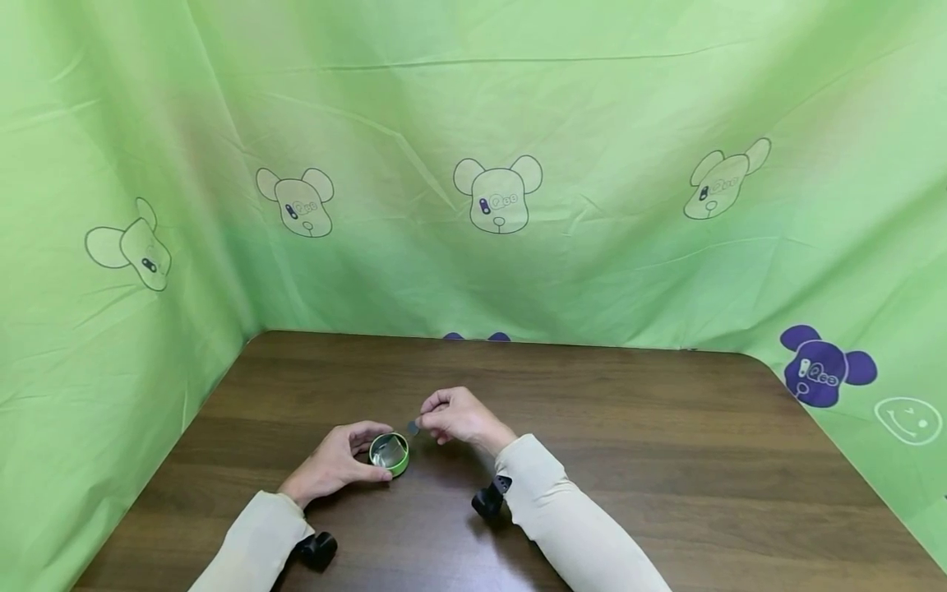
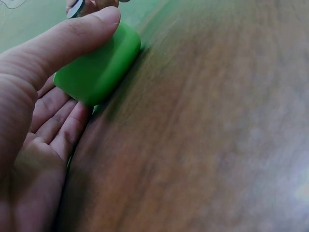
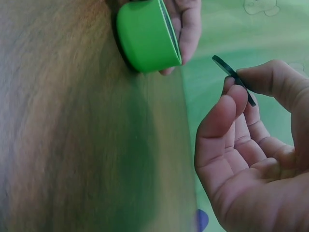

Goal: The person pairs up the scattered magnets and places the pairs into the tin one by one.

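A small round green tub (image 1: 400,469) stands on the wooden table, its top uncovered and something clear and shiny showing inside. My left hand (image 1: 336,462) holds it from the left, with the thumb on the near side and the fingers around the far side. Just right of the rim, my right hand (image 1: 460,418) pinches a thin, dark round disc (image 3: 223,65) between thumb and fingertips. Seen from the right wrist, the disc is tilted and apart from the tub. In the left wrist view, the left thumb lies against the tub's smooth wall (image 2: 99,72).
The brown wooden table (image 1: 666,477) stretches away on both sides of the hands. A green cloth (image 1: 385,271) with mouse-head drawings hangs behind it and along its sides. Black wrist cameras (image 1: 488,500) sit below both sleeves.
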The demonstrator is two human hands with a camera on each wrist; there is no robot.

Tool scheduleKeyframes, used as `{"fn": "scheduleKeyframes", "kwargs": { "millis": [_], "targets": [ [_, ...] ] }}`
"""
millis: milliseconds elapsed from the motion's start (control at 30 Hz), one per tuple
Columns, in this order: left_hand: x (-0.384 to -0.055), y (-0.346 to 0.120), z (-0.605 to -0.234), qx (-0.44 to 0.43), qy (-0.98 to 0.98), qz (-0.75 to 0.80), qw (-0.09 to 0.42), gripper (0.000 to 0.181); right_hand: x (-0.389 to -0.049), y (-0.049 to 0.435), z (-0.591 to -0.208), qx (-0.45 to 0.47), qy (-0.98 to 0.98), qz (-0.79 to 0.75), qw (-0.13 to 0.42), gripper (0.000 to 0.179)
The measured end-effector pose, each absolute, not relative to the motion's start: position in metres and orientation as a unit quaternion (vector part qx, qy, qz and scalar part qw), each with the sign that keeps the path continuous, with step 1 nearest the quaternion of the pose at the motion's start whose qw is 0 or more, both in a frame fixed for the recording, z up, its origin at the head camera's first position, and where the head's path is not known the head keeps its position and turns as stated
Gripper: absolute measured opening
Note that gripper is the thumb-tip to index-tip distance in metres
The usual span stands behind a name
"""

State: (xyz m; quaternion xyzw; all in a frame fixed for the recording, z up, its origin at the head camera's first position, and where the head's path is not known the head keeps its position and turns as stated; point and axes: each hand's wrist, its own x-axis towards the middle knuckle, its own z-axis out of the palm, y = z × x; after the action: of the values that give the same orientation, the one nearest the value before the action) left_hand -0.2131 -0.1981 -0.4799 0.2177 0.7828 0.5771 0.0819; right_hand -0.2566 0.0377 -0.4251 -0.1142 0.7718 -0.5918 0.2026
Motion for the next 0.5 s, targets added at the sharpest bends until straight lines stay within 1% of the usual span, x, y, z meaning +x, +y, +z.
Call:
{"fn": "scheduleKeyframes", "kwargs": {
  "millis": [500],
  "targets": [
    [-0.213,-0.198,-0.479,0.226,0.78,0.578,0.076,0.061,-0.251,0.023,-0.427,-0.127,0.778,-0.584,0.193,0.011]
  ]
}}
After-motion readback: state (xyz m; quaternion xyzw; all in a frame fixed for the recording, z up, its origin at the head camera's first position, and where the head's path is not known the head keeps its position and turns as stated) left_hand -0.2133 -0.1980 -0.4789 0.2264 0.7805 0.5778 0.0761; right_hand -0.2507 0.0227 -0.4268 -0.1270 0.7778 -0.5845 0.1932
